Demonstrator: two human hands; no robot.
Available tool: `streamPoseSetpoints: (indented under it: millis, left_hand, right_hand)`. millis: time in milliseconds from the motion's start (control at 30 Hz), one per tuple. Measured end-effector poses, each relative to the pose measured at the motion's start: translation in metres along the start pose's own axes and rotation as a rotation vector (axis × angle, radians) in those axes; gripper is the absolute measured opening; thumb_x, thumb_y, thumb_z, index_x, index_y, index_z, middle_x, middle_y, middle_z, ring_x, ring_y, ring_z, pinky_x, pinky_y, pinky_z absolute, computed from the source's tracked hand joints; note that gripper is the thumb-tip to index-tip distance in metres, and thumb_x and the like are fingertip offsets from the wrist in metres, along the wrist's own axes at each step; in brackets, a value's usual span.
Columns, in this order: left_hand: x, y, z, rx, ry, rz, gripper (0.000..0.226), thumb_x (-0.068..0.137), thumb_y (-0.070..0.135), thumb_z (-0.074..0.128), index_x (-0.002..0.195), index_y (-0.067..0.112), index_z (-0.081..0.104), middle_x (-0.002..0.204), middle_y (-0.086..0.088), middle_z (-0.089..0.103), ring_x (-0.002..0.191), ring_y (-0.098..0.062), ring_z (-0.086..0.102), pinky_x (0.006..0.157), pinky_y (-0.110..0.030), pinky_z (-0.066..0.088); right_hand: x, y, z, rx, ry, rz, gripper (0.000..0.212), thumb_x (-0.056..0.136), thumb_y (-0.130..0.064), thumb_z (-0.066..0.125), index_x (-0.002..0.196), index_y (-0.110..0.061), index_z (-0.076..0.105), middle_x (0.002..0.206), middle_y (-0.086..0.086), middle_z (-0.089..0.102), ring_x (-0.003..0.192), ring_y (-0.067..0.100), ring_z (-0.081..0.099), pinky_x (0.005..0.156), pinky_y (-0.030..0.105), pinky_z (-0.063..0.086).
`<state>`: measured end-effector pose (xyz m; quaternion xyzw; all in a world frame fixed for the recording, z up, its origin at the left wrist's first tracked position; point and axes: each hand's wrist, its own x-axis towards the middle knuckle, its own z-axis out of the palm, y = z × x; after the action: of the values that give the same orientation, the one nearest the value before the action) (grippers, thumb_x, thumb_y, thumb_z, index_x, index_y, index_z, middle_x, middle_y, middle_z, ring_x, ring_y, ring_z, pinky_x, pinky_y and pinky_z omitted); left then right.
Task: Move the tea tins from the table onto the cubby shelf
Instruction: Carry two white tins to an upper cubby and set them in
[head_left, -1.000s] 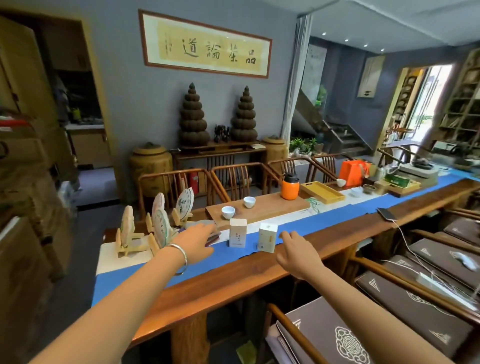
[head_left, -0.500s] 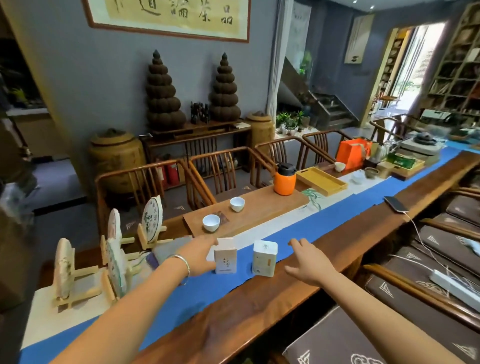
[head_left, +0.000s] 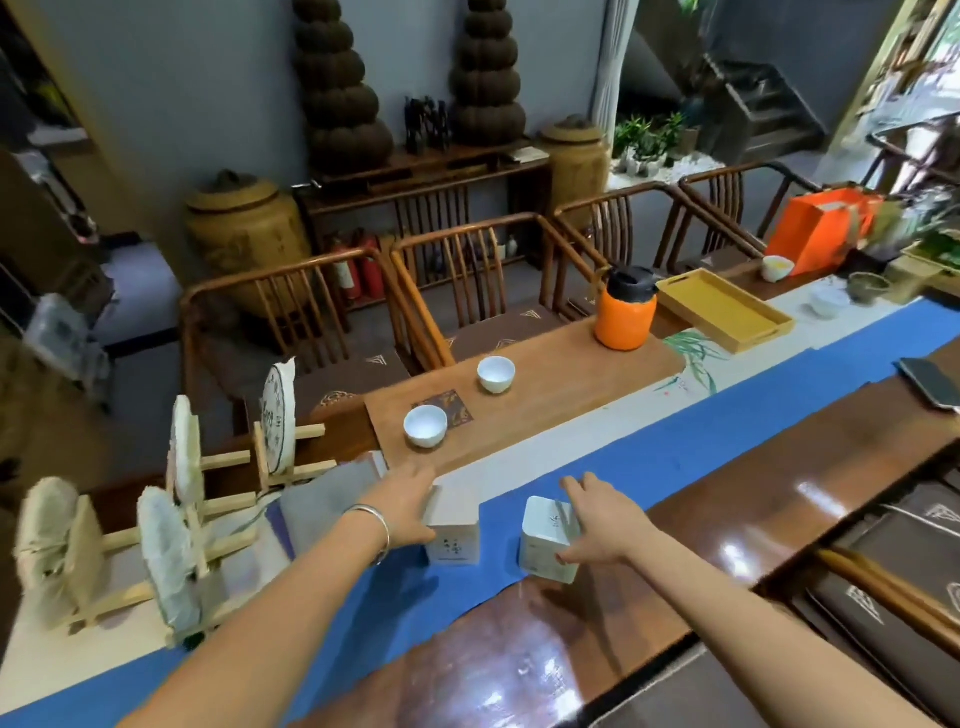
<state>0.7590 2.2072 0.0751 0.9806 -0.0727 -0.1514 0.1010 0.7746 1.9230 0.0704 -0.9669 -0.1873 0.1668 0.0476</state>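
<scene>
1. I am looking at two white tea tins standing upright on the blue runner of the long wooden surface: the left tin and the right tin, near each other but apart.
2. My left hand is wrapping around the left tin's left side, fingers reaching over its far edge and thumb lying at its near corner.
3. My right hand is closing on the right tin from the right, fingers stretching past its top and thumb touching its lower side.
4. A silver bangle is sitting on my left wrist.
5. Just beyond the tins, two white cups are resting on a wooden tray.
6. Farther right, an orange jar and a yellow tray are standing.
7. To the left, round tea cakes are leaning in wooden stands.
</scene>
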Motion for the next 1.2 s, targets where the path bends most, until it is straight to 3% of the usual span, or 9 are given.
streamPoseSetpoints:
  millis: [233, 400, 467, 667, 767, 867, 1000, 1067, 1200]
  left_hand:
    - [0.038, -0.003, 0.034, 0.035, -0.086, -0.011, 0.094, 0.069, 0.038, 0.075, 0.145, 0.023, 0.022, 0.145, -0.009, 0.037, 0.130, -0.028, 0.039, 0.105, -0.039, 0.039]
    - [0.046, -0.006, 0.057, -0.064, -0.102, -0.041, 0.077, 0.072, 0.030, 0.072, 0.135, 0.028, 0.028, 0.129, -0.009, 0.042, 0.114, -0.031, 0.050, 0.091, -0.041, 0.048]
    - [0.046, -0.009, 0.059, -0.105, -0.071, -0.032, 0.074, 0.071, 0.033, 0.073, 0.132, 0.028, 0.032, 0.127, -0.007, 0.044, 0.112, -0.030, 0.051, 0.091, -0.039, 0.047]
    - [0.036, -0.024, 0.051, -0.254, 0.037, -0.055, 0.083, 0.064, 0.050, 0.078, 0.134, 0.024, 0.041, 0.133, -0.002, 0.052, 0.117, -0.021, 0.050, 0.093, -0.033, 0.043]
    - [0.022, -0.027, 0.039, -0.371, 0.044, -0.050, 0.092, 0.060, 0.054, 0.079, 0.138, 0.037, 0.034, 0.138, 0.007, 0.048, 0.121, -0.015, 0.048, 0.097, -0.033, 0.044]
    - [0.001, -0.029, 0.024, -0.460, 0.027, -0.078, 0.085, 0.058, 0.058, 0.079, 0.128, 0.045, 0.033, 0.129, 0.012, 0.051, 0.114, -0.013, 0.051, 0.093, -0.036, 0.048]
    - [-0.041, -0.046, 0.005, -0.484, 0.049, -0.122, 0.075, 0.059, 0.057, 0.080, 0.118, 0.046, 0.035, 0.115, 0.013, 0.054, 0.105, -0.013, 0.054, 0.083, -0.031, 0.048]
    - [-0.068, -0.062, -0.004, -0.449, 0.073, -0.177, 0.079, 0.058, 0.060, 0.078, 0.123, 0.044, 0.037, 0.118, 0.011, 0.055, 0.106, -0.015, 0.055, 0.083, -0.033, 0.048]
    - [-0.142, -0.097, -0.017, -0.403, 0.149, -0.246, 0.085, 0.060, 0.061, 0.077, 0.132, 0.040, 0.039, 0.133, 0.010, 0.052, 0.117, -0.015, 0.051, 0.099, -0.040, 0.044]
  right_hand:
    - [0.029, 0.010, 0.032, 0.021, -0.082, -0.019, 0.076, 0.068, -0.045, 0.072, 0.127, -0.013, 0.036, 0.115, 0.010, 0.046, 0.101, 0.029, 0.052, 0.075, 0.036, 0.047]
    - [0.025, 0.022, 0.050, 0.319, -0.025, -0.032, 0.068, 0.056, -0.061, 0.056, 0.105, -0.019, 0.035, 0.099, 0.004, 0.046, 0.087, 0.024, 0.050, 0.070, 0.040, 0.047]
    - [0.026, 0.028, 0.055, 0.370, -0.002, -0.043, 0.060, 0.059, -0.056, 0.060, 0.101, -0.021, 0.034, 0.096, 0.003, 0.047, 0.086, 0.023, 0.049, 0.072, 0.042, 0.047]
    - [0.031, 0.028, 0.054, 0.371, -0.010, -0.075, 0.052, 0.068, -0.037, 0.068, 0.106, -0.022, 0.035, 0.097, 0.004, 0.046, 0.088, 0.024, 0.048, 0.071, 0.041, 0.046]
    - [0.035, 0.018, 0.050, 0.420, 0.021, -0.088, 0.053, 0.069, -0.033, 0.070, 0.111, -0.024, 0.039, 0.099, 0.002, 0.048, 0.089, 0.021, 0.048, 0.066, 0.031, 0.040]
    - [0.038, -0.003, 0.041, 0.482, 0.016, -0.149, 0.060, 0.069, -0.032, 0.073, 0.117, -0.028, 0.038, 0.104, -0.002, 0.050, 0.090, 0.017, 0.049, 0.061, 0.022, 0.034]
    - [0.041, -0.045, 0.020, 0.558, -0.044, -0.268, 0.066, 0.067, -0.030, 0.075, 0.113, -0.040, 0.029, 0.099, -0.008, 0.057, 0.080, 0.010, 0.055, 0.057, 0.023, 0.039]
    - [0.042, -0.070, 0.010, 0.559, -0.067, -0.336, 0.064, 0.066, -0.029, 0.076, 0.110, -0.040, 0.032, 0.098, -0.009, 0.058, 0.078, 0.010, 0.055, 0.060, 0.025, 0.042]
    - [0.039, -0.130, -0.006, 0.554, -0.100, -0.491, 0.062, 0.067, -0.032, 0.078, 0.118, -0.034, 0.041, 0.111, -0.009, 0.059, 0.096, 0.011, 0.059, 0.080, 0.035, 0.051]
